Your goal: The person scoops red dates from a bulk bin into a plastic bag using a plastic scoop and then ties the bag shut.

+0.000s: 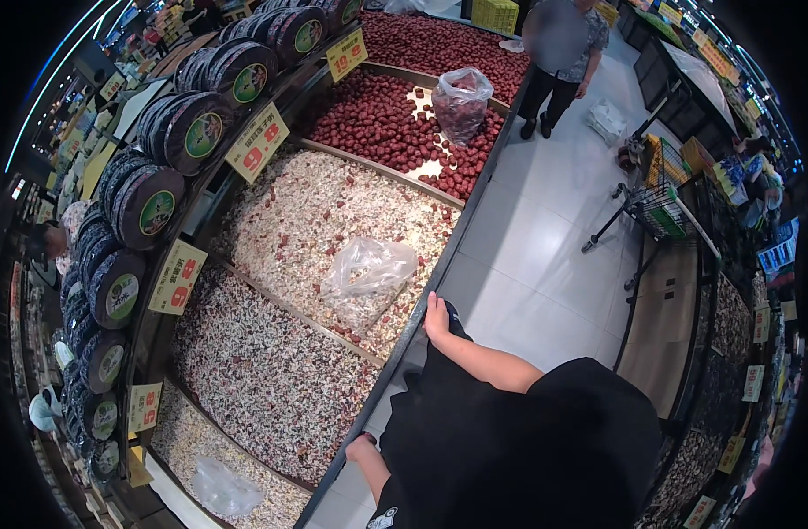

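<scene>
My right hand (436,320) is at the dark front rim (475,202) of the display bins, beside the mixed pale grains (285,218). Its fingers are close together and partly turned away. Lower down, my left hand (360,447) touches the same rim next to the bin of dark mixed grains and beans (265,370). Its fingers are mostly hidden, and a small dark patch shows beside them. A clear plastic bag (371,271) lies on the pale grains, in front of my right hand, with some grains inside.
Red dates (371,122) fill the farther bins, with a bag of dates (463,106) on top. Another plastic bag (225,488) lies on the nearest grains. Dark round packaged cakes (199,132) line the shelf behind. A person (562,59) stands in the aisle near a shopping cart (662,205).
</scene>
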`<control>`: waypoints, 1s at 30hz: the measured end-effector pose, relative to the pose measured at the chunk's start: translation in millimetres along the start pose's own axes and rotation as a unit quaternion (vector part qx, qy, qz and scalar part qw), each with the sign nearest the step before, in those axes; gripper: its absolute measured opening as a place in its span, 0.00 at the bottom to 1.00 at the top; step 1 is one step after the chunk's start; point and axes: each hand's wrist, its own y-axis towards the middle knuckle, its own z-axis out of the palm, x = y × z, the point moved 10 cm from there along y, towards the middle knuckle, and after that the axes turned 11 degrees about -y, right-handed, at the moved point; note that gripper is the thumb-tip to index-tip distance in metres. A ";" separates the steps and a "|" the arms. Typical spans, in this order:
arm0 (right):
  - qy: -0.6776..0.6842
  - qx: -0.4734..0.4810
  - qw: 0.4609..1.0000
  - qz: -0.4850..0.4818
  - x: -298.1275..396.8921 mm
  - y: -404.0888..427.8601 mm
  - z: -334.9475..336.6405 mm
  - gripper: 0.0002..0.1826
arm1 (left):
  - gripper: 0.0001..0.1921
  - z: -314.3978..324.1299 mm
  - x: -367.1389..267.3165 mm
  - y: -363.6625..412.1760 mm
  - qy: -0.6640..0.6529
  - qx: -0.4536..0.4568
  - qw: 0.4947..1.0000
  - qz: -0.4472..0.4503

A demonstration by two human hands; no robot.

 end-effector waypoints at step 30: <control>-0.140 0.478 0.864 -0.078 29.4 61.1 -4.9 0.35 | 0.15 13.6 70.1 -53.6 0.070 0.256 0.960 0.090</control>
